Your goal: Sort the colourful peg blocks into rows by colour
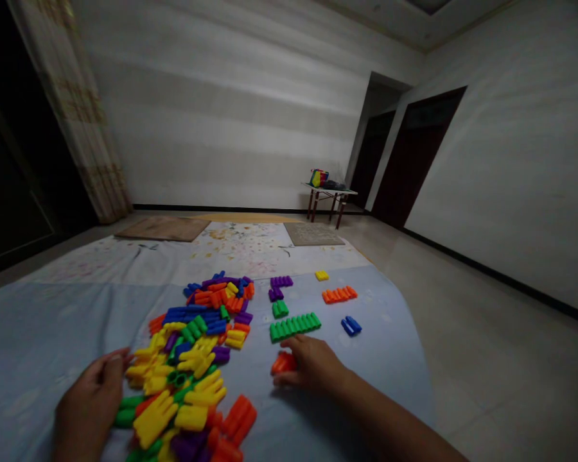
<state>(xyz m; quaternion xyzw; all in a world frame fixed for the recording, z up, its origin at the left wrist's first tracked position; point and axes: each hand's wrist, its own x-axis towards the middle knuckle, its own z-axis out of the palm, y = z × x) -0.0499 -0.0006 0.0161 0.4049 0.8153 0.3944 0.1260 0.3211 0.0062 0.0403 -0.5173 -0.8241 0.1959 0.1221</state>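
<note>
My right hand (315, 362) has its thumb and fingers around an orange plastic block (284, 363) low over the cloth, just in front of a long green row of joined tubes (295, 326). To the left, my left hand (89, 401) rests at the edge of a mixed pile of plastic building blocks (197, 356). Its fingers are bent loosely, thumb a little apart, next to a yellow block (149, 366), and nothing shows in them. Beyond the green row lie a small green block (280, 309) and purple blocks (282, 282).
Right of these, a yellow block (322, 275), an orange row (340, 294) and a blue block (351, 326) lie apart. Two flat boards (166, 228) (314, 233) rest at the table's far side. A small table (330, 190) with a colourful bag stands by the wall.
</note>
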